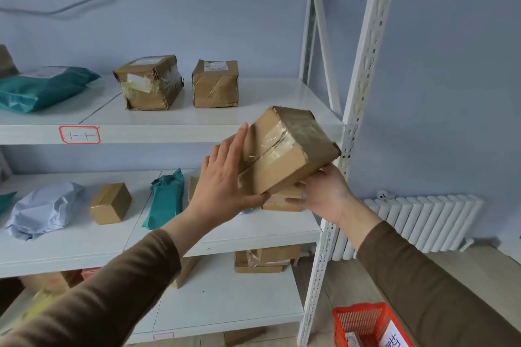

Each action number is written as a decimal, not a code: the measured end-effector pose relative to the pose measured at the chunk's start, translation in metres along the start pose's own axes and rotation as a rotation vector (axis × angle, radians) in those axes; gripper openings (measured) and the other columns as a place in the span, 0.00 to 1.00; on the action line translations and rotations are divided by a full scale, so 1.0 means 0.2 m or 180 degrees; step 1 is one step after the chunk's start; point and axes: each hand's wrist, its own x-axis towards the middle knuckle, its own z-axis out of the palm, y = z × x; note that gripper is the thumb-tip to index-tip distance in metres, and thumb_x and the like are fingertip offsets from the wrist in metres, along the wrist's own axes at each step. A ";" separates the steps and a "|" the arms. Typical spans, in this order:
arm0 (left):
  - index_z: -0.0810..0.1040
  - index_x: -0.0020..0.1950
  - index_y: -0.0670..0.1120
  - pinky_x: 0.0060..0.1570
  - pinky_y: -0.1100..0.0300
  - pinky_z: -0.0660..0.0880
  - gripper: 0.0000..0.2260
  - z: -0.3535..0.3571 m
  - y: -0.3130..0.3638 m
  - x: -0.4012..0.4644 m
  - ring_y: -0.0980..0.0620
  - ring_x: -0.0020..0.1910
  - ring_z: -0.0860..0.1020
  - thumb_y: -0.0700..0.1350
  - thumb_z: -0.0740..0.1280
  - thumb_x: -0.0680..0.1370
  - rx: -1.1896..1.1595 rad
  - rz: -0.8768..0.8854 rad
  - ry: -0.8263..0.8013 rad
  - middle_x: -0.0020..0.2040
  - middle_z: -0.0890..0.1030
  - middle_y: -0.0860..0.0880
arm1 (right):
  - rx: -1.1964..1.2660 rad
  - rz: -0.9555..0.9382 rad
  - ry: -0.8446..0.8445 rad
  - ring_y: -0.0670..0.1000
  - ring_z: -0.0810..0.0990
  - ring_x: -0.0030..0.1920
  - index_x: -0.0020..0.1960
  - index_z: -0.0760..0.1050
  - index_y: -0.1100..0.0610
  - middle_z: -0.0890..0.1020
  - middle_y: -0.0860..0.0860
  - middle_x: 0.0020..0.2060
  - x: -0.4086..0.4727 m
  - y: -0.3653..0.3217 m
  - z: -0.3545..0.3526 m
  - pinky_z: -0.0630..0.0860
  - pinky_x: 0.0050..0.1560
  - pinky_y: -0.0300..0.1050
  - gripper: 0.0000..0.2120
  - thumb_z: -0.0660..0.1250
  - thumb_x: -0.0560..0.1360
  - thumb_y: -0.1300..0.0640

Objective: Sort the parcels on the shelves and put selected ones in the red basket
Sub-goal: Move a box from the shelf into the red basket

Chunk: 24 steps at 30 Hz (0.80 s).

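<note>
You hold one brown box point(284, 149) up in the air with both hands. It is tilted, with one corner up and clear tape across its front. Your left hand point(222, 180) is flat and open against the box's left side, fingers pointing up, thumb under its low corner. Your right hand point(324, 194) cups the box from below, palm up, fingers curled under it. So both hands press on the box, one from the side and one from under.

Down below your right hand, on the floor, sits the red basket point(363, 324). Only part of it shows. There is a white paper with writing in it.

Up and to the left of your hands, on the top shelf point(267, 113), stand two taped brown boxes point(149, 82) point(215, 83) side by side, a little apart. Further left lies a teal bag point(42, 87).

To the left of your left hand, on the middle shelf point(84, 242), you have a long teal parcel point(165, 197), then a small brown box point(111, 203), then a crumpled pale bag point(45, 210). Just behind your hands another brown box point(282, 201) lies on that shelf.

Under your arms, the low shelf point(225, 296) has a stack of brown boxes point(265, 259).

A white radiator point(417, 222) stands on the wall to the right of your right hand.
</note>
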 end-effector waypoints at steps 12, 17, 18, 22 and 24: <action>0.47 0.78 0.75 0.79 0.41 0.60 0.42 0.11 -0.14 -0.20 0.54 0.81 0.61 0.70 0.70 0.72 -0.1915 -0.1151 0.0884 0.83 0.60 0.55 | -0.1303 -0.0765 -0.0609 0.52 0.81 0.65 0.73 0.73 0.36 0.82 0.47 0.65 -0.18 -0.02 0.27 0.76 0.60 0.51 0.19 0.61 0.82 0.46; 0.34 0.72 0.80 0.79 0.61 0.54 0.54 0.14 -0.13 -0.24 0.61 0.81 0.52 0.41 0.73 0.78 -0.0651 -0.0607 0.0173 0.85 0.46 0.51 | -0.1523 -0.1709 -0.0270 0.44 0.60 0.80 0.78 0.65 0.37 0.56 0.37 0.81 -0.17 0.03 0.28 0.67 0.77 0.52 0.29 0.68 0.80 0.52; 0.33 0.71 0.81 0.77 0.61 0.56 0.55 0.16 -0.16 -0.26 0.58 0.80 0.55 0.43 0.75 0.77 -0.0500 -0.0544 0.0082 0.85 0.43 0.49 | -0.1619 -0.1855 -0.0278 0.45 0.59 0.81 0.78 0.64 0.36 0.55 0.37 0.81 -0.17 0.04 0.28 0.66 0.78 0.54 0.31 0.70 0.79 0.50; 0.44 0.83 0.65 0.67 0.70 0.63 0.53 0.16 -0.20 -0.29 0.57 0.76 0.66 0.61 0.77 0.69 -0.0629 -0.0709 -0.0404 0.85 0.40 0.51 | -0.1603 -0.2010 -0.0066 0.47 0.68 0.76 0.73 0.65 0.43 0.57 0.39 0.79 -0.17 0.06 0.27 0.73 0.73 0.55 0.31 0.74 0.75 0.49; 0.41 0.85 0.54 0.65 0.78 0.60 0.60 0.15 -0.19 -0.29 0.72 0.75 0.60 0.59 0.80 0.67 -0.0870 -0.0694 -0.0517 0.81 0.33 0.65 | -0.1425 -0.1913 0.0009 0.49 0.72 0.73 0.71 0.69 0.47 0.62 0.41 0.78 -0.16 0.05 0.22 0.77 0.67 0.51 0.26 0.74 0.76 0.51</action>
